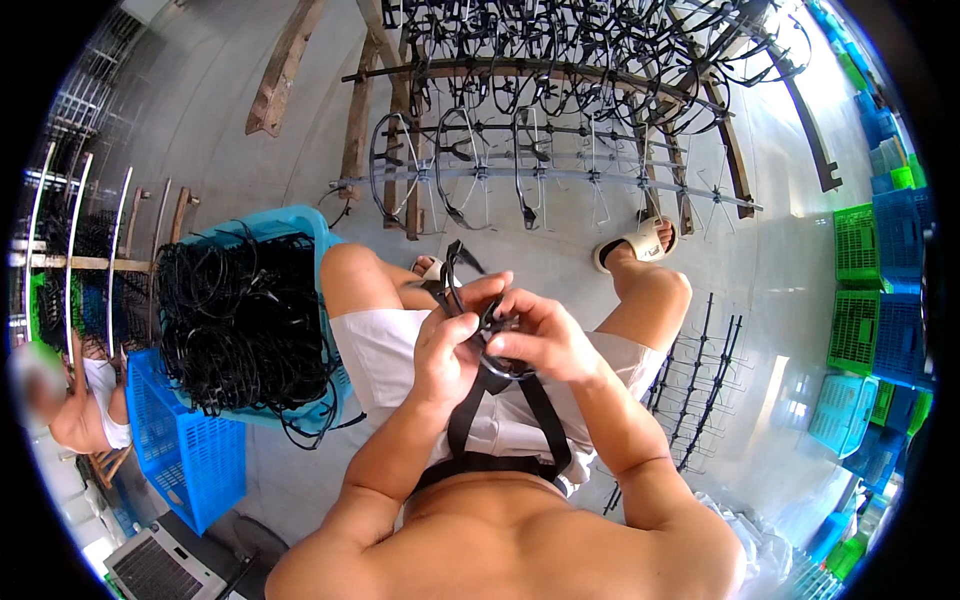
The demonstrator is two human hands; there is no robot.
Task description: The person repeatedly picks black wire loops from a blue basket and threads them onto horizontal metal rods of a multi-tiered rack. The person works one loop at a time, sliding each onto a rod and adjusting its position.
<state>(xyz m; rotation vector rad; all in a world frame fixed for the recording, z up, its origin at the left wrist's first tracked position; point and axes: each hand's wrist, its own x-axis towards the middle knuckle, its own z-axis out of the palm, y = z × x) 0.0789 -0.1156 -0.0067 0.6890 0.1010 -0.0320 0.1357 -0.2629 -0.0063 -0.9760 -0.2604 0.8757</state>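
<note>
My left hand [448,350] and my right hand [548,335] meet over my lap. Between their fingertips is a thin, curved black plastic band [456,262], much like a headband frame. One end of it sticks up past the left fingers, and a loop shows below the right fingers. The fingers cover its middle. Beside my left knee, a light-blue basket [322,232] is heaped with similar black bands [250,320]. Ahead of me more black bands [525,165] hang from the wire hooks of a horizontal rod [590,175].
A wooden rack [540,68] crowded with black bands stands ahead. Hooked rods [705,380] lie on the floor at right. A blue crate [205,455] leans by the basket. Green crates [855,245] are stacked far right. Another person [90,415] sits far left.
</note>
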